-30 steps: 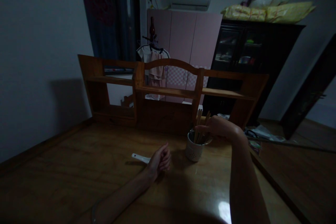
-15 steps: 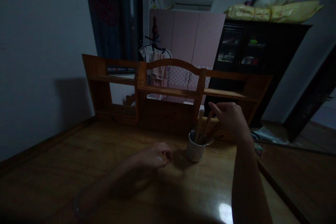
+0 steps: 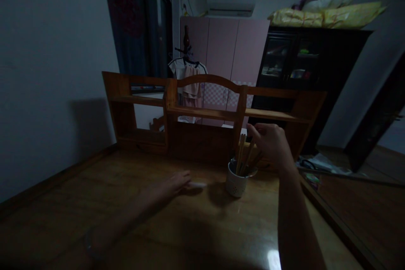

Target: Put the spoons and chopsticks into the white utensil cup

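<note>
White at three o'clock from your left hand [image 3: 177, 182], a spoon [image 3: 198, 185] is showing; blur is hiding whether you are gripping it. Farther along three o'clock, a cup [image 3: 236, 186] is holding chopsticks [image 3: 240, 155]; at its one o'clock, your right hand [image 3: 268, 136] is pinching one by its top.

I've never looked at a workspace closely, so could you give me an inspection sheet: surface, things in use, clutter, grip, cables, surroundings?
Surface: wooden table, dimly lit, glossy at the near right.
Things in use: white cup standing upright with chopsticks in it; white utensil, partly hidden.
Clutter: yellow bags on the dark cabinet.
Grip: left hand at the utensil, blurred, hold unclear; right hand appears to pinch a chopstick.
Cables: cord beside the air conditioner.
Surroundings: wooden shelf behind the cup, pink wardrobe beyond.
</note>
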